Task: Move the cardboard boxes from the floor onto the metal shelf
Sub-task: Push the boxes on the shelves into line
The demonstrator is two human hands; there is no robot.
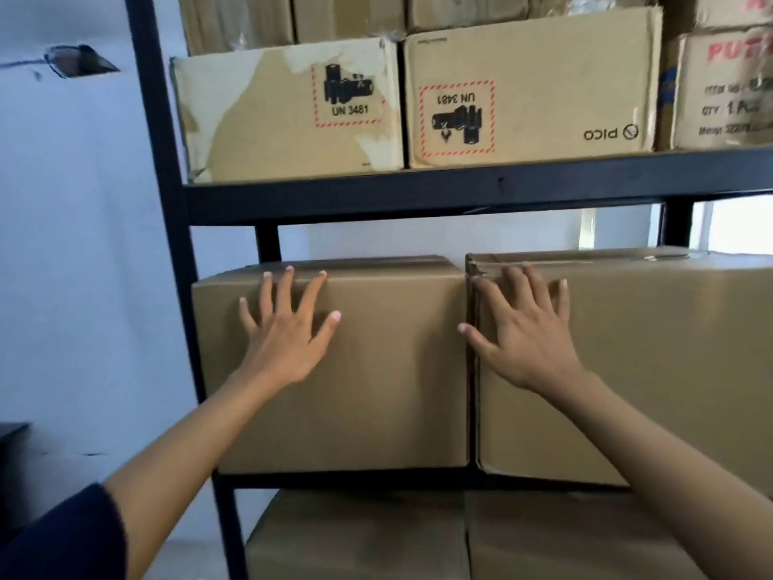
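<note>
Two plain brown cardboard boxes stand side by side on the middle level of a black metal shelf (418,194). My left hand (288,328) presses flat, fingers spread, on the front of the left box (376,370). On the front of the right box (648,349), near its left edge, my right hand (527,328) presses flat in the same way. The two boxes touch along a vertical seam between my hands.
The level above carries printed cartons, among them a torn UN 3481 box (288,110) and a PICO box (531,94). More brown boxes (418,537) fill the level below. A white wall (83,244) lies left of the shelf's black upright (167,203).
</note>
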